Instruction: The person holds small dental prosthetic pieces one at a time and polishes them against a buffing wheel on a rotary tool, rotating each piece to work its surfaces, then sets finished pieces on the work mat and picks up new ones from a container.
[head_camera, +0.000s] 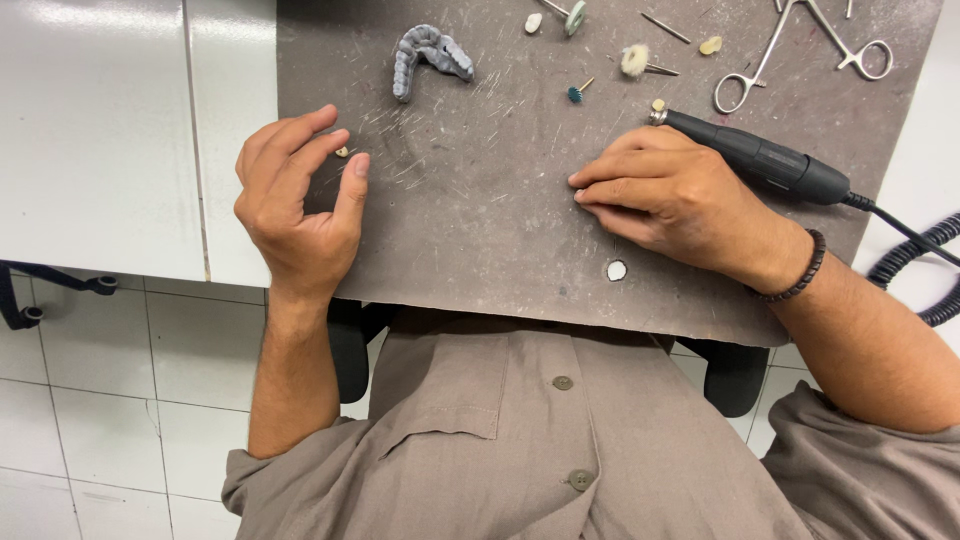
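Note:
My left hand (298, 205) hovers at the left edge of a grey work mat (480, 220), fingers curled and apart, with a tiny tan piece (342, 152) lying just past the fingertips. My right hand (670, 200) rests flat on the mat, fingers together and pointing left, holding nothing. A black rotary handpiece (760, 155) lies on the mat behind that hand, its cable running off to the right. A grey dental arch model (428, 55) lies on the mat farther back.
Small burs and polishing tips (636, 60) lie scattered at the back of the mat, with metal forceps (800, 45) at the back right. A small white piece (616, 270) sits near the mat's front edge. A coiled black cord (915, 255) hangs at the right. White countertop (100, 120) lies left.

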